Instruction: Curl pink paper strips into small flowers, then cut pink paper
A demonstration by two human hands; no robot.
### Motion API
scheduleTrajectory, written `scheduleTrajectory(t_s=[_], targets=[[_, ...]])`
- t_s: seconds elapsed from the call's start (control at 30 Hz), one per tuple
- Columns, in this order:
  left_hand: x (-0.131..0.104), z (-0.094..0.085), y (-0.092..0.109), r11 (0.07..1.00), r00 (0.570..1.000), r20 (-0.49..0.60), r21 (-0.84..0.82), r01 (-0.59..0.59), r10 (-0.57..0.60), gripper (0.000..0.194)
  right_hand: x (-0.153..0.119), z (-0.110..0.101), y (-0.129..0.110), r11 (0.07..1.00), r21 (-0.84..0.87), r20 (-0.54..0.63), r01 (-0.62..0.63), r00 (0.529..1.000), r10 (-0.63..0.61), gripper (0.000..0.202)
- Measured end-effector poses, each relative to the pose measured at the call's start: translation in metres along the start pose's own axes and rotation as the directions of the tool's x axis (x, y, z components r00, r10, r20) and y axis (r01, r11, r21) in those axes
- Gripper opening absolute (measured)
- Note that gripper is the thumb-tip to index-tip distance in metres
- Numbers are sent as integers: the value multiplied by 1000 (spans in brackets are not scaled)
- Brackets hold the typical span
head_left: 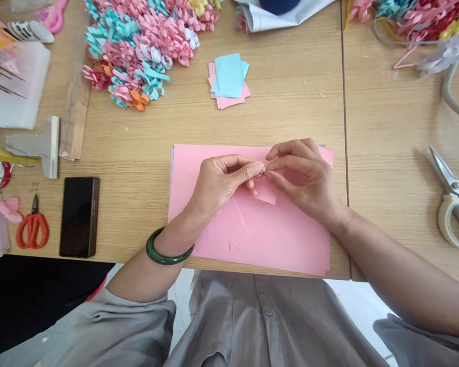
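Note:
My left hand (220, 186), with a green bangle on its wrist, and my right hand (308, 181) meet fingertip to fingertip above a stack of pink paper sheets (290, 239). Thumb and forefinger of each hand are pinched on a tiny pink paper piece (263, 171), mostly hidden by the fingers. Just below the fingertips shows a small pink paper square (268, 194); whether a finger touches it I cannot tell. Thin pink paper slivers (234, 245) lie on the top sheet.
Farther back are small blue and pink paper squares (229, 76) and a heap of curled paper strips (145, 41). A black phone (79, 216), red-handled scissors (32, 227) and a metal clip (51, 148) lie left. Large scissors (453, 196) lie right, across a table seam (345, 112).

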State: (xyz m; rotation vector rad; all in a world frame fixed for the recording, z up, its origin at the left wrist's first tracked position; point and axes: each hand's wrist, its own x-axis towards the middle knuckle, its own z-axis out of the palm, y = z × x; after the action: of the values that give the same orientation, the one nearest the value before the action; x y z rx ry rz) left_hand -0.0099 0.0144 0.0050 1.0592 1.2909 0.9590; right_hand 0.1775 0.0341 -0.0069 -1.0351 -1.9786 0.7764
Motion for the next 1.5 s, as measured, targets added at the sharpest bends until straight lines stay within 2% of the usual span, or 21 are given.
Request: scheduleTrajectory(t_s=[0.17, 0.37, 0.47, 0.6, 0.8, 1.03, 1.17, 1.23, 1.3, 1.4, 1.5], targets=[[-2, 3, -1, 995, 998, -30, 90, -48, 51, 16, 0, 1, 1, 1000, -21, 14, -17, 1000, 18, 9], [-2, 5, 0, 996, 998, -32, 77, -50, 53, 12, -1, 2, 1, 1000, -17, 14, -10, 1000, 10, 5], [-3, 5, 1, 989, 995, -32, 113, -92, 96, 11, -1, 2, 1, 1000, -16, 11, 5, 1000, -5, 5], [-3, 5, 0, 965, 983, -32, 199, -172, 182, 10, -1, 1, -1, 1000, -11, 26, -9, 1000, 9, 10], [-3, 6, 0, 943, 976, 3, 256, -213, 220, 20, 0, 0, -1, 998, 29, 21, -56, 998, 55, 21], [-3, 4, 1, 850, 913, 75, 341, -401, 401, 10, 2, -3, -5, 980, 115, 30, -162, 987, 160, 30], [-2, 1, 1, 804, 884, 39, 398, -441, 465, 12, 2, -4, -6, 970, 141, 8, -199, 980, 200, 27], [-2, 1, 2, 808, 890, 8, 416, -417, 455, 16, 2, -4, -6, 970, 148, 0, -191, 981, 194, 23], [-3, 1, 2, 832, 913, -4, 414, -369, 407, 20, 1, -4, -5, 974, 148, -6, -173, 984, 176, 20], [-4, 1, 3, 881, 952, 9, 377, -286, 306, 28, 1, -4, -5, 979, 134, -9, -150, 988, 153, 16], [-4, 1, 4, 911, 969, 28, 335, -242, 247, 34, 1, -3, -5, 986, 118, -6, -118, 993, 120, 14]])
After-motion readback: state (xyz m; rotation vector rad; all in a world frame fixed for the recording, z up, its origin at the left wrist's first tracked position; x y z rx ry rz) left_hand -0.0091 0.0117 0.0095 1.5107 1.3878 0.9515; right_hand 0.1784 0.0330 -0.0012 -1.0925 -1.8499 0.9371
